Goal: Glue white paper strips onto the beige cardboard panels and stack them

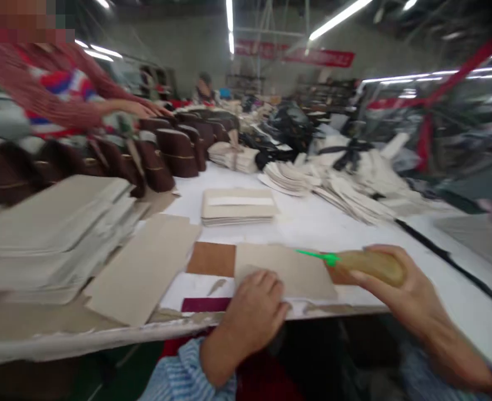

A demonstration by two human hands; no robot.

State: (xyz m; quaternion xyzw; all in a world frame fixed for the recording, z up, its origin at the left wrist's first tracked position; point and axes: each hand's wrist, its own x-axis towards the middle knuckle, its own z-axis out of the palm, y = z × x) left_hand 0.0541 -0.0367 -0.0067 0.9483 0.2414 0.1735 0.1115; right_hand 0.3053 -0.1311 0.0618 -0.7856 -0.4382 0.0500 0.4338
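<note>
My left hand (256,303) rests on a beige panel (288,267) near the table's front edge, fingers slightly bent and lying on its surface. In my right hand (413,295) is a yellowish squeeze bottle (371,267) with a thin green nozzle, held sideways. Its tip points left, above the far side of the panel. A brown leather-like piece (211,259) sits at the panel's left edge, and another brown piece (341,274) shows at its right, partly behind the bottle. Nearer the edge, a dark purple strip (204,304) lies left of my left hand.
Beyond the panel stands a small stack of beige pieces (237,211) topped by a white strip. Large grey-beige sheets (54,223) are piled at left, with a loose one (141,267) beside them. Behind, a co-worker's hands (141,108) touch dark brown rolled pieces (175,150). Cream bundles (350,189) lie right.
</note>
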